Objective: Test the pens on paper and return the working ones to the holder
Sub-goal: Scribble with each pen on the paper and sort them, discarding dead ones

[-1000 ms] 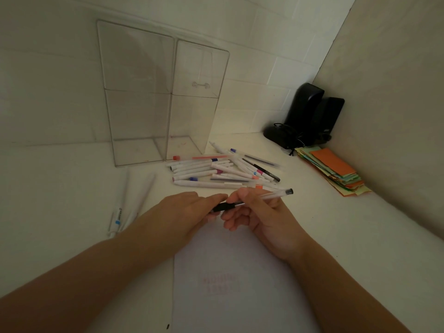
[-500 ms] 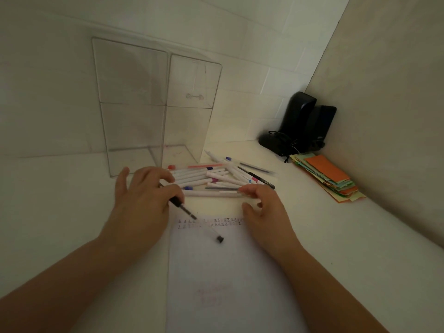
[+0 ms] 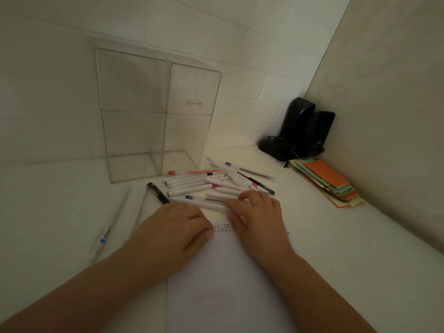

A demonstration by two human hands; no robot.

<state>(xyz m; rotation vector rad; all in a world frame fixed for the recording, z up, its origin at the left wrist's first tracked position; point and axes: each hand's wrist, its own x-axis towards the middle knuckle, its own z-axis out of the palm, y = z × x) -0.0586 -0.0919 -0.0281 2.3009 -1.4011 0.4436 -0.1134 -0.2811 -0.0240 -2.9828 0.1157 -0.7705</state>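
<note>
The black pen (image 3: 158,193) lay slanted on the white desk (image 3: 348,248), its far end pointing toward the clear acrylic holder (image 3: 153,111) and its near end passing under my left hand (image 3: 177,230). My left hand curled knuckles-up over that near end at the top-left corner of the paper (image 3: 228,284); whether my fingers actually pinched the pen could not be determined, since they hid the contact. My right hand (image 3: 257,212) rested with its fingers bent loosely, fingertips (image 3: 231,202) touching the nearest white pens of the pile (image 3: 211,186), gripping none that I could see. The paper lay flat under both wrists, with rows of small test marks (image 3: 223,228) visible between the hands and fainter marks lower down the sheet. The pile lay just beyond the paper, directly in front of the holder, mostly white barrels with purple, pink and red caps. The holder stood upright against the wall, with no pens visible inside. Two more pens (image 3: 105,234) lay apart on the desk to the left. A stack of coloured paper slips (image 3: 329,181) sat at the right, near a pair of black speakers (image 3: 302,128) in the corner.
</note>
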